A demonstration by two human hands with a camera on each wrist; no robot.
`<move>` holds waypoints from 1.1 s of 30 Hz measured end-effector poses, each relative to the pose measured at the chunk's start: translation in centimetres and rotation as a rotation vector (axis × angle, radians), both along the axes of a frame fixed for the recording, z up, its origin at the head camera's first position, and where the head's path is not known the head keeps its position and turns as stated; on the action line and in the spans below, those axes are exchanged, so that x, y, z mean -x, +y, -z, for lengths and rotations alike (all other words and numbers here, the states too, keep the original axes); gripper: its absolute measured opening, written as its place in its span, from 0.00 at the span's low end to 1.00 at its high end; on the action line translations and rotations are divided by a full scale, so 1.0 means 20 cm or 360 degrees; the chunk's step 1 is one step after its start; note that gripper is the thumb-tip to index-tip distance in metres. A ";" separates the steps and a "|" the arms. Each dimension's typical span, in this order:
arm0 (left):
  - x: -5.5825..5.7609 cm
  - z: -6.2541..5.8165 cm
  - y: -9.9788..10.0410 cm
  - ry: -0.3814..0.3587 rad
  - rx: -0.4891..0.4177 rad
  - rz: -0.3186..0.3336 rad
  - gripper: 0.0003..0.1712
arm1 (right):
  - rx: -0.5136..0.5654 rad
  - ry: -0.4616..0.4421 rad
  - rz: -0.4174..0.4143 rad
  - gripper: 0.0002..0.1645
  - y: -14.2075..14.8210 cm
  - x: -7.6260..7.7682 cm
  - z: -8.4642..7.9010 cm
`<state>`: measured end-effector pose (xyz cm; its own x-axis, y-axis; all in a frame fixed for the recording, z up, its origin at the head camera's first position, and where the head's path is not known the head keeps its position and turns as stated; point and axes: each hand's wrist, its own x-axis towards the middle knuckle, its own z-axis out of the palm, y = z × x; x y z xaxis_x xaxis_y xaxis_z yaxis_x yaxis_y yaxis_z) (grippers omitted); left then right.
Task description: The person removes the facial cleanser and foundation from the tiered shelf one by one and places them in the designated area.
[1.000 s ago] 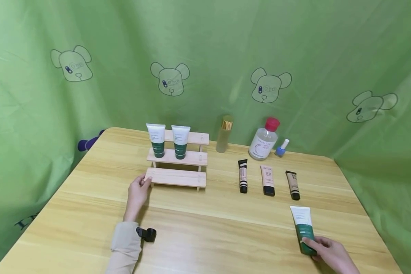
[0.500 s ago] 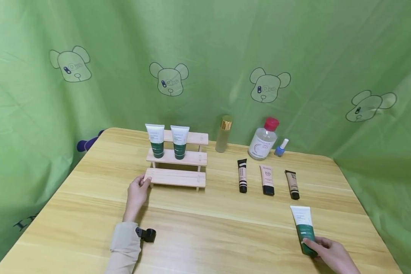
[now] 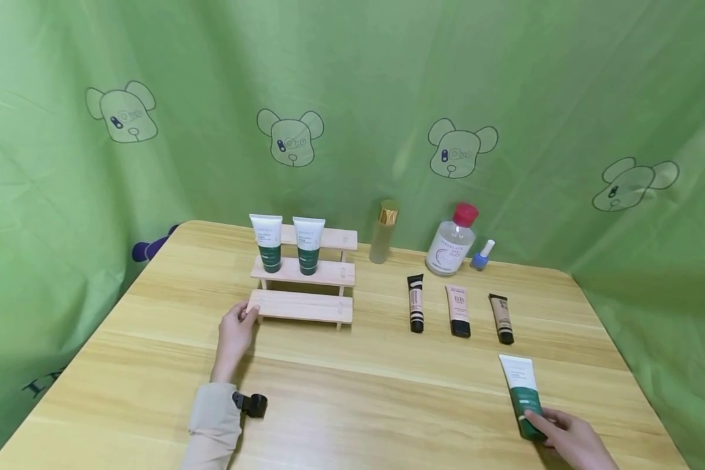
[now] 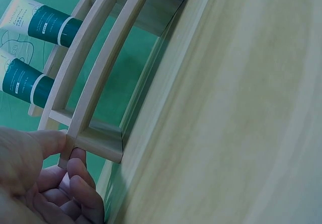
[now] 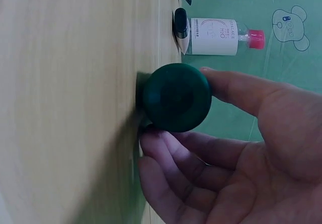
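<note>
The left hand [image 3: 235, 336] pinches the stand [image 3: 301, 307] at its eight-o'clock corner, seemingly to steady it, while the right hand [image 3: 572, 438] curls thumb and fingers round one end of the green-and-white tube [image 3: 521, 390] at the stand's four o'clock, perhaps keeping its print clear.

Display stand [image 3: 301, 307]: bare pale wood, smooth, matt. Tabletop [image 3: 376, 391]: wood-grain, smooth, soft sheen. Held green-and-white squeeze tube [image 3: 523, 395]: smooth plastic, cap [image 5: 177, 97] low-gloss. Tall bottle [image 3: 380, 243]: frosted; gold cap [image 3: 389, 214] shiny, metallic-looking. H2O bottle [image 3: 449, 247]: clear, glossy; red cap [image 3: 465, 215] plastic. Curtain [image 3: 376, 72]: creased, thin cloth, faint sheen. Sleeve [image 3: 214, 414]: matt cloth.
</note>
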<state>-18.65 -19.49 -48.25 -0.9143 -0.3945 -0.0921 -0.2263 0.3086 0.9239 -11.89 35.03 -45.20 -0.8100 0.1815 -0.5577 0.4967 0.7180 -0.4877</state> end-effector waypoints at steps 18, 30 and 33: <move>0.00 0.00 0.00 -0.0013 0.0000 -0.0002 0.27 | -0.0118 0.0071 -0.0034 0.66 0.01 0.02 -0.01; 0.01 0.00 0.00 0.0003 -0.0012 0.0010 0.26 | -0.0180 0.0229 -0.0084 0.53 -0.03 0.01 -0.09; 0.00 0.00 0.00 0.0005 -0.0012 0.0000 0.26 | -0.0221 0.0392 -0.0058 0.46 -0.07 0.02 -0.12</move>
